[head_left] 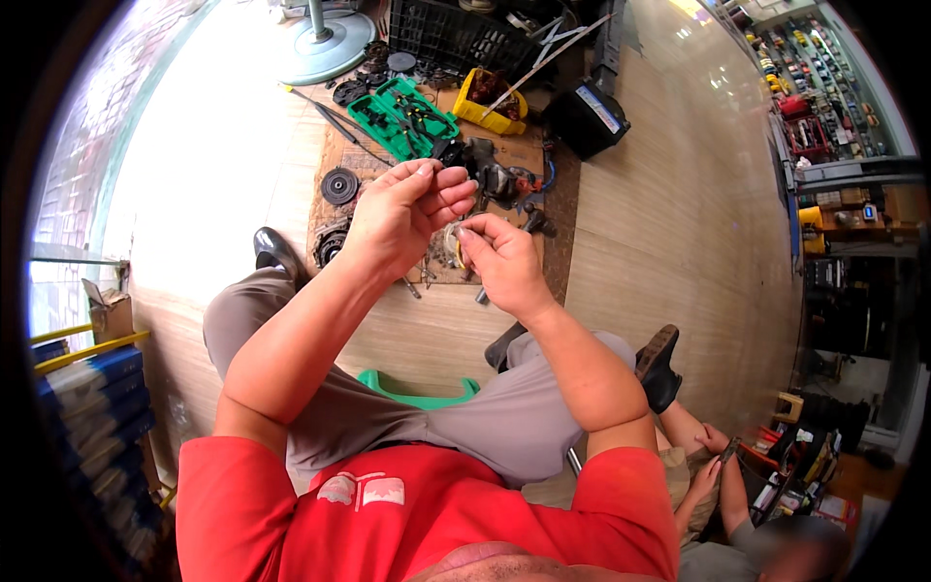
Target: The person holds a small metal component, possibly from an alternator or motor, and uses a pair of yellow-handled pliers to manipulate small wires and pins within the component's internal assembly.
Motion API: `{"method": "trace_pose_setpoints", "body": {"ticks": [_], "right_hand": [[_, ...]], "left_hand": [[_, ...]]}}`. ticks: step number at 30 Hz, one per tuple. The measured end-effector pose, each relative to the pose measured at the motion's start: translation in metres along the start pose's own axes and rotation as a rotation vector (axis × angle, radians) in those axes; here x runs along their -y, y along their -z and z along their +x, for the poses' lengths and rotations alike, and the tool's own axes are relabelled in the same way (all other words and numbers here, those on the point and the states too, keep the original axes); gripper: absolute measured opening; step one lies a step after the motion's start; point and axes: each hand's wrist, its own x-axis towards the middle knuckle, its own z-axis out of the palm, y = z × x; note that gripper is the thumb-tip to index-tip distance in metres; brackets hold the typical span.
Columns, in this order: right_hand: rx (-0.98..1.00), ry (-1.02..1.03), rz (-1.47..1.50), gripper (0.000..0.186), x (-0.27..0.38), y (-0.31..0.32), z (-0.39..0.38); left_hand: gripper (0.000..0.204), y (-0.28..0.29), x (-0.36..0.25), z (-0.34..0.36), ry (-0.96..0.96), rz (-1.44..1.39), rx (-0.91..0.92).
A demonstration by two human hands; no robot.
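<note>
My left hand is raised over the board, palm turned inward. Its thumb presses against the index finger, while the other fingers curl loosely; anything in that pinch is too small to make out. Just to its right and closer to me, my right hand pinches a thin, pale yellowish ring between thumb and fingers. Beneath both hands lies a worn brown board with loose metal parts. A grimy motor-like assembly sits beyond my right hand. A black ridged disc lies left of my left hand.
Farther off are an open green tool case, a yellow bin, a black battery-like box and a black crate. A round stand base is at far left. Another person's hands are at lower right.
</note>
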Motion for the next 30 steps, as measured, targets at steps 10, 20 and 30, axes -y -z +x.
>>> {"method": "trace_pose_setpoints", "body": {"ticks": [10,20,30], "right_hand": [[-0.043,0.156,-0.333,0.010,0.016,0.008,0.001],[-0.034,0.427,-0.832,0.008,0.028,0.043,0.004],[-0.070,0.386,-0.896,0.010,0.029,0.049,0.001]], "left_hand": [[0.014,0.007,-0.004,0.000,0.092,0.103,0.119],[0.021,-0.004,-0.010,-0.009,0.315,0.417,0.225],[0.033,-0.011,0.003,-0.015,0.307,0.878,0.277]]}}
